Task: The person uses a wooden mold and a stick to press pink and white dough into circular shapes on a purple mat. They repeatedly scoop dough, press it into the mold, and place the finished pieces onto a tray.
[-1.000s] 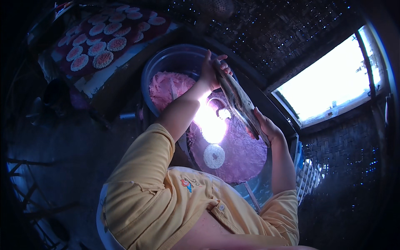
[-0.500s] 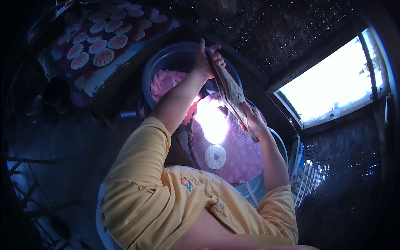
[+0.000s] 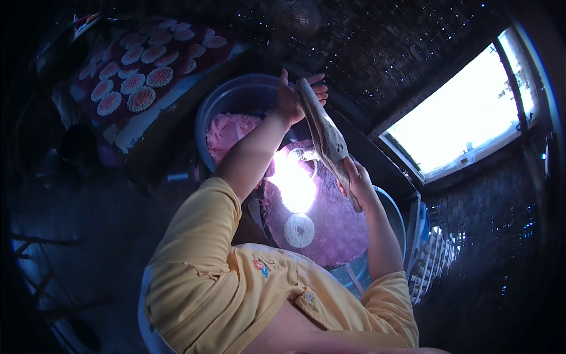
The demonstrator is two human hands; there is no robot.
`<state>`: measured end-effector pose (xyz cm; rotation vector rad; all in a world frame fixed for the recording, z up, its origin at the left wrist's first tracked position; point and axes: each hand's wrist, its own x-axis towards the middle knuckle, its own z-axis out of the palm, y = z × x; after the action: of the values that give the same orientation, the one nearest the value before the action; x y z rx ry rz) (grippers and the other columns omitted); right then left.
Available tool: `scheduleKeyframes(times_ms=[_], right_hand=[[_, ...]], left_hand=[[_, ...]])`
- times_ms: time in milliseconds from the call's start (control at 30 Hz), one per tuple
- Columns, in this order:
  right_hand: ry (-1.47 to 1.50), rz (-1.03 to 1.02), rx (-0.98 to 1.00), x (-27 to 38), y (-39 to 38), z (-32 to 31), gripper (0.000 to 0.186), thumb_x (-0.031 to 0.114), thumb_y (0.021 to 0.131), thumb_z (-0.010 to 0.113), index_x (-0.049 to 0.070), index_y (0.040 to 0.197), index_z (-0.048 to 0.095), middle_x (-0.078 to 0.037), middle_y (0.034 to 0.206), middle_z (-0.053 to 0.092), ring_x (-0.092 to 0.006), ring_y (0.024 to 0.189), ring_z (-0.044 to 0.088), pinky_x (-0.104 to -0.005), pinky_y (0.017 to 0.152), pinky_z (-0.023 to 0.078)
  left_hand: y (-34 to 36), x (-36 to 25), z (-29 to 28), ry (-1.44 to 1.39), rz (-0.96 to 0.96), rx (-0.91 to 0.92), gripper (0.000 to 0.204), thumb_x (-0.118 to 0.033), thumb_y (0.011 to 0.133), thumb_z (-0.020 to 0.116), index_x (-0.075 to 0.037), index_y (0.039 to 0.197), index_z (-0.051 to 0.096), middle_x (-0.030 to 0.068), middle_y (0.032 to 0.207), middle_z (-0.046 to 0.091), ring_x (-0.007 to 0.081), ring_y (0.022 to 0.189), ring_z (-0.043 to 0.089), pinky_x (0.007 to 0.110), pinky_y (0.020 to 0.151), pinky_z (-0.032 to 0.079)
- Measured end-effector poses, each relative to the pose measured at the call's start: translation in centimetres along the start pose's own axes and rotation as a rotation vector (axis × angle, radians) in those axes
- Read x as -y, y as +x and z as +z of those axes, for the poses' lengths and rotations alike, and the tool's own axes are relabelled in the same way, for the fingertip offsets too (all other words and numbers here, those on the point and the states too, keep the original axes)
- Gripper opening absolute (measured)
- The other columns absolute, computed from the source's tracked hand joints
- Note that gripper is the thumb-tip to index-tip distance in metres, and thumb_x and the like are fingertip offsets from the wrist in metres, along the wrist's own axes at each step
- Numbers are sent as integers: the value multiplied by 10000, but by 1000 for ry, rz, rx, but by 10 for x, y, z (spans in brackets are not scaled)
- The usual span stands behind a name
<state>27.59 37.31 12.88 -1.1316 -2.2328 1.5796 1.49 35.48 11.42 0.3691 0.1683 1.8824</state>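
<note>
A long, weathered wooden piece (image 3: 324, 133), flat and plank-like, slants across the middle of the view. My right hand (image 3: 357, 182) is closed round its lower end. At the upper end my left hand (image 3: 293, 105) rests against the wood, its fingers stretched out and spread. Below lies a round purple surface (image 3: 345, 236), part of it washed out by glare. A pale, lacy disc (image 3: 299, 230) with a small hole in its middle sits on it. Close to the glare a thin ring (image 3: 314, 168) shows, partly lost in the light.
Behind my left forearm, a dark blue basin (image 3: 207, 100) holds a pink, dough-like mass (image 3: 227, 134). Several pink-and-white round pieces (image 3: 141, 98) lie on a covered surface at far left. A bright window (image 3: 460, 112) opens at right, above a white lattice basket (image 3: 429, 265). Woven walls enclose the place.
The view has shifted slightly. My left hand's fingers have straightened and spread away from the wood's upper end. My right hand keeps its hold.
</note>
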Motion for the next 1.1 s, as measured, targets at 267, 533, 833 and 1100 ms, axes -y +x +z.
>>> scheduleKeyframes(times_ms=[267,533,833,1100], right_hand=[[181,-83,-38,1,1,3,628,615,906,361,27,811,559,-58,561,535,-136,398,495,-277,405,393],[237,-106,-129,-10,4,0,621,617,901,371,28,828,549,-64,577,533,-144,418,500,-283,405,397],[305,-134,-160,-24,-4,-12,648,636,888,379,12,832,549,-72,571,521,-154,408,494,-287,399,394],[344,-185,-181,-9,-36,-16,672,657,872,380,10,803,543,-74,550,515,-149,398,489,-274,392,390]], left_hand=[[-21,46,-37,1380,-364,-26,754,-675,879,198,-128,1345,429,167,1055,639,290,1081,523,468,1019,319],[-28,49,-54,1517,-476,-98,648,-578,930,241,-107,1317,461,140,1172,601,236,1150,490,464,998,336],[-97,37,-49,2499,-28,390,655,-570,792,529,-114,1263,526,135,1455,292,390,1204,355,607,936,297],[-125,10,-17,2716,201,420,475,-404,806,566,-97,1167,600,153,1378,411,279,1157,431,472,925,329]])
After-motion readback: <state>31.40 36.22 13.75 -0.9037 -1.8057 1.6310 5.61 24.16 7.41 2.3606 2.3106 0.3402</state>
